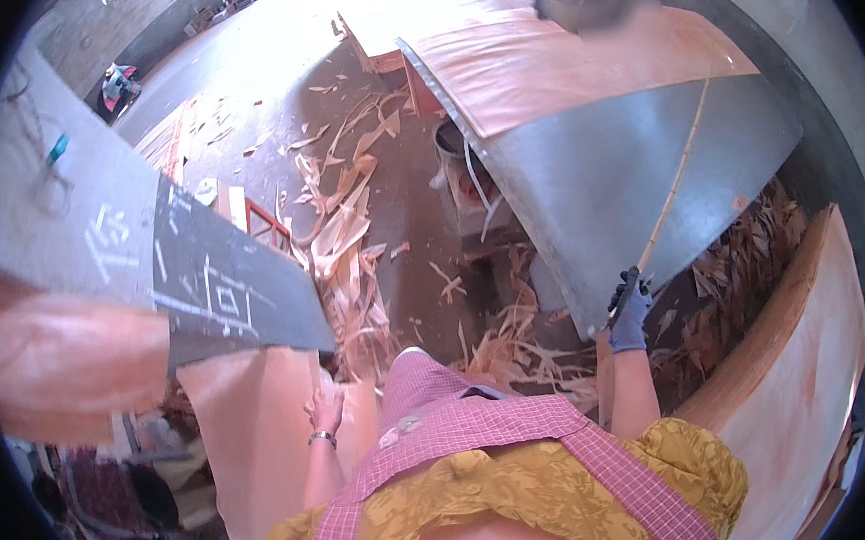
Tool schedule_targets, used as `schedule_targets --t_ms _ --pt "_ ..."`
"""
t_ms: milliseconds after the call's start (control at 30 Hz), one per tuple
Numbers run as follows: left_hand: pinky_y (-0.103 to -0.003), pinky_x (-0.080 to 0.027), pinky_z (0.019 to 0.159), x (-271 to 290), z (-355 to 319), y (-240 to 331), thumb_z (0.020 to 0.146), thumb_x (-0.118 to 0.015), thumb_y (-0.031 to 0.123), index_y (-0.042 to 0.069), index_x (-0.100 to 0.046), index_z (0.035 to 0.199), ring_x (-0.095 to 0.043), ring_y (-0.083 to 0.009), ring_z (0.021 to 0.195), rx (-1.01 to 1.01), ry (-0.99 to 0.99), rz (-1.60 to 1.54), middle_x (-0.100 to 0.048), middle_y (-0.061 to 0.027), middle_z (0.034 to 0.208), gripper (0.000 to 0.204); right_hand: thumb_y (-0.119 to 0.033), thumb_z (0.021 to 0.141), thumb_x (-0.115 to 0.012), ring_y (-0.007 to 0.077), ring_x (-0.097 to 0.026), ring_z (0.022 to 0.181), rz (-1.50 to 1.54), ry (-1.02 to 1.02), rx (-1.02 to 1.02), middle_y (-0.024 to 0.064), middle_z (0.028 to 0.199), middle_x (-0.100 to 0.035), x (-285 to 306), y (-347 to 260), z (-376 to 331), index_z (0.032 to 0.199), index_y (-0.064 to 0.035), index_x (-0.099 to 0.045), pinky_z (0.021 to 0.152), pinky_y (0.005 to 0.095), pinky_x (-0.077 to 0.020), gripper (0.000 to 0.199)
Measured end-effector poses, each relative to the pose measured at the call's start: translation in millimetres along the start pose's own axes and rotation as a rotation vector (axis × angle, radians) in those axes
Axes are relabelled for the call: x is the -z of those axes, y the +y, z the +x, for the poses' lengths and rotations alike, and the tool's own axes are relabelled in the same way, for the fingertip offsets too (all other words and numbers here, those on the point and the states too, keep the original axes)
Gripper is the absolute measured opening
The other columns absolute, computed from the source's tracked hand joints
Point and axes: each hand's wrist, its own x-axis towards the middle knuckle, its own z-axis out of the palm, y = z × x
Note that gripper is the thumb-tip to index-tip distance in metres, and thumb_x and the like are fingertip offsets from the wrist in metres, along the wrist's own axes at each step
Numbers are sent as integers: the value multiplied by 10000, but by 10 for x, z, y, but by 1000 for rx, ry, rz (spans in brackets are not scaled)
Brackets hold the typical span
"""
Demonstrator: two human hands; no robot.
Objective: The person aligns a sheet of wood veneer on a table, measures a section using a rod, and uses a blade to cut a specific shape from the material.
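Observation:
My right hand (pixel 630 317), in a blue and black glove, is closed around the lower end of a long thin bamboo stick (pixel 676 177). The stick slants up over the grey metal-topped table (pixel 599 181), its far tip by the edge of a wood veneer sheet (pixel 577 64) lying there. My bare left hand (pixel 325 408), with a watch at the wrist, is low on the left. Its fingers are bent against another thin veneer sheet (pixel 241 427), which hangs below the dark chalk-marked board (pixel 236 281); the fingertips are partly hard to make out.
Torn veneer strips (pixel 350 234) litter the floor ahead and under the table. A tall curved stack of veneer sheets (pixel 785 395) stands close on my right. A dark bucket (pixel 452 141) sits beside the table's left edge. More veneer (pixel 65 365) lies at the far left.

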Motion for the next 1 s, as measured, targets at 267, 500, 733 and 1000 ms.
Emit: schedule_targets --t_ms 267,500,733,1000 --pt "-421 -480 857 101 2860 3634 920 -605 405 -4 -611 1201 -641 -322 997 -878 -559 -342 -680 -180 1028 496 -410 930 -632 122 -478 426 14 -13 -76 2 591 -507 -2891 834 281 818 -143 -508 369 280 -384 315" --pt "-224 -447 407 640 3514 6632 951 -541 516 36 -578 1136 -555 -90 457 -564 -1444 -293 -623 -20 701 515 -319 916 -649 99 -553 586 -395 -20 78 16 756 -628 -4175 1451 1226 1009 -53 -634 506 277 -451 282" --pt "-198 -367 338 629 4717 7439 939 -616 387 39 -562 947 -498 -51 402 -603 -1470 -165 -560 9 618 352 -474 767 -757 259 -652 679 -884 354 -45 92 787 -696 -4672 1534 1910 899 13 -646 663 396 -517 517" --pt "-205 -366 366 517 5883 8273 941 -629 327 31 -581 968 -467 -53 414 -582 -1476 -130 -548 19 625 301 -331 828 -753 73 -413 468 -245 520 -240 -41 603 -492 -5262 926 1895 716 -134 -530 446 240 -349 317"
